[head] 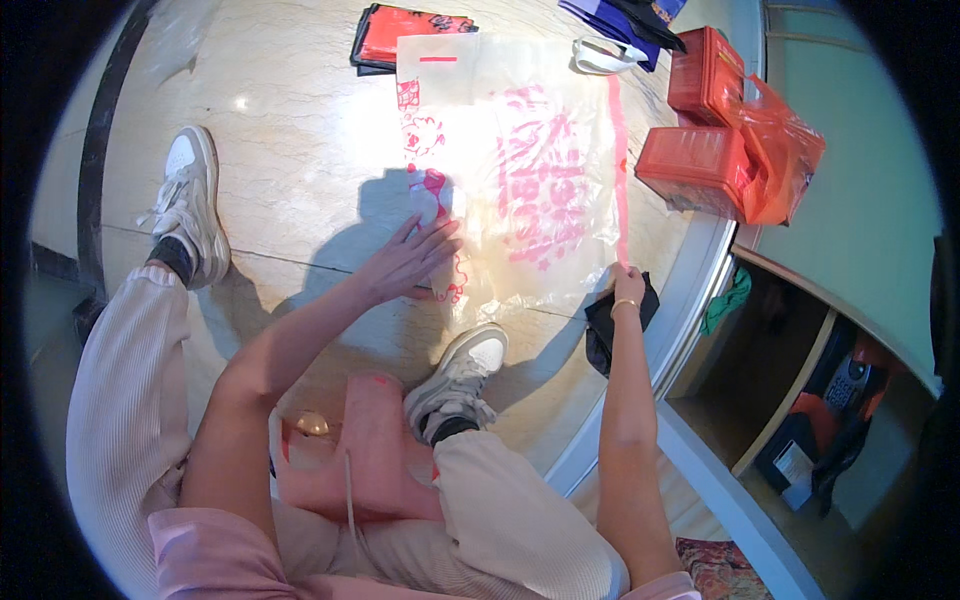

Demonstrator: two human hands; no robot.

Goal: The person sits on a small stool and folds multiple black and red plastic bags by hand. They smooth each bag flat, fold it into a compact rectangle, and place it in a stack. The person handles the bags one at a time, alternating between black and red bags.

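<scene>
A large translucent plastic bag [480, 285] with pink print lies spread out on the floor, a pink band along its right edge. Its left side shows a folded strip with a red cartoon figure. My left hand [424, 259] rests over that left edge, palm down, fingers somewhat apart and holding nothing. At the lower right corner, the fingers of my right hand [628, 286] pinch the pink-banded edge. A black folded bag or cloth [602, 337] lies beneath and beside my right hand. Folded red and black plastic bags [397, 34] touch the bag's upper left corner.
Two red boxes [694, 161] and a red plastic bag [799, 165] stand at the right. A white strap [600, 56] and dark blue cloth [637, 26] lie at the top. An open cabinet [731, 390] borders the right; a pink stool [371, 450] stands between my legs.
</scene>
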